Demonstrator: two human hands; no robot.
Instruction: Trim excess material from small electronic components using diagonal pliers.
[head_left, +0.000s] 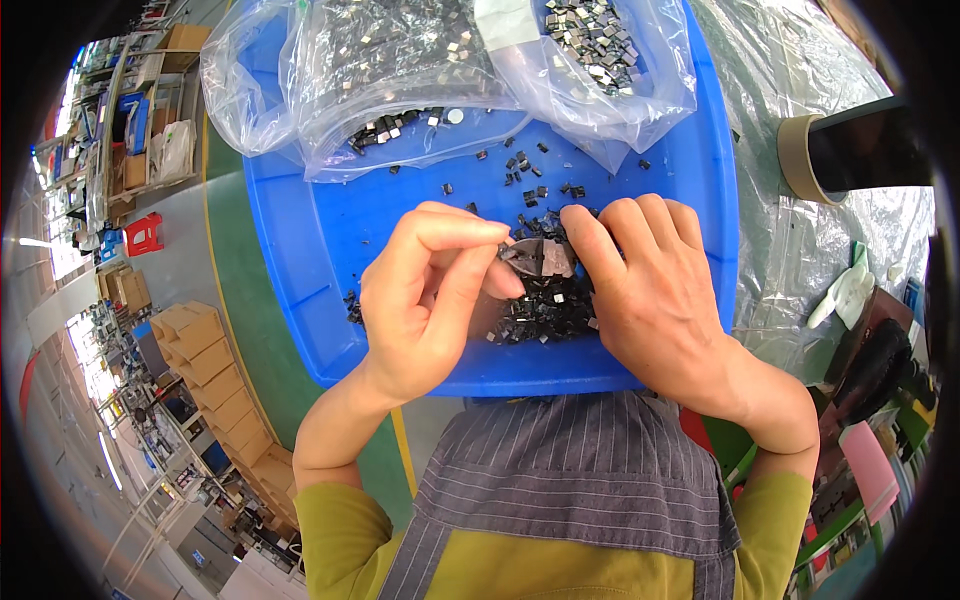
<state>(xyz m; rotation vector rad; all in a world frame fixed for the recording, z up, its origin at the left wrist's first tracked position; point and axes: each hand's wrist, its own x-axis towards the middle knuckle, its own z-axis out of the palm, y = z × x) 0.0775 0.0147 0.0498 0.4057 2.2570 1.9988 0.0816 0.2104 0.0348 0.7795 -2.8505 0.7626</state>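
My right hand (660, 290) is closed round a pair of cutting pliers (550, 258); the handles are hidden under the palm and the metal jaws point left. My left hand (425, 290) pinches a small dark piece (508, 250) between thumb and forefinger, right at the jaw tips. Beneath both hands lies a heap of small black parts (545, 312), some with shiny silvery faces. The heap rests in a blue plastic tray (320, 250), near its close edge.
Clear plastic bags (400, 75) of similar parts fill the tray's far side, with loose pieces scattered before them. On the plastic-covered table to the right are a tape roll (797, 160) and a white glove (848, 290). Cardboard boxes (205, 365) stand along the left.
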